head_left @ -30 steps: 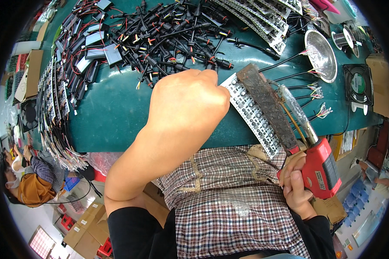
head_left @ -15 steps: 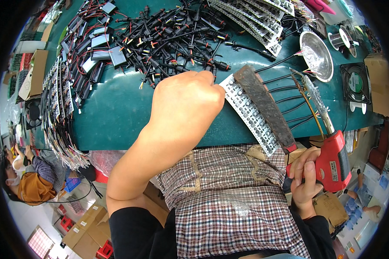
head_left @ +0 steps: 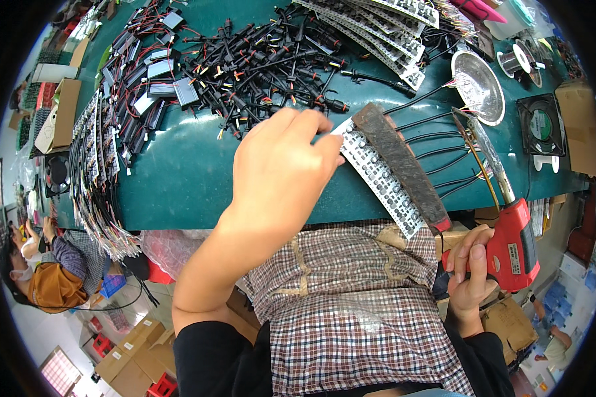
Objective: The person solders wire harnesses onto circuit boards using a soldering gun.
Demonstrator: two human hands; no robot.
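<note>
Head view: the left hand [head_left: 285, 165] curled loosely by the nearest corner of the white component board [head_left: 377, 171] (whether its fingertips gripped, I couldn't tell). Between the hands, a dark bar [head_left: 400, 165] lay along the board; a left-hand tug might have shifted both. Black cables [head_left: 437, 135] ran ahead of the right hand [head_left: 469, 258], which held a red-handled tool [head_left: 515, 245]; its tip, if hot, could have scorched them.

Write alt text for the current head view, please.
A person's right hand grips a red gun-shaped tool beside a dark bar lying along a white circuit board; the left hand is at the board's far end. Black cables crowd the green table.
</note>
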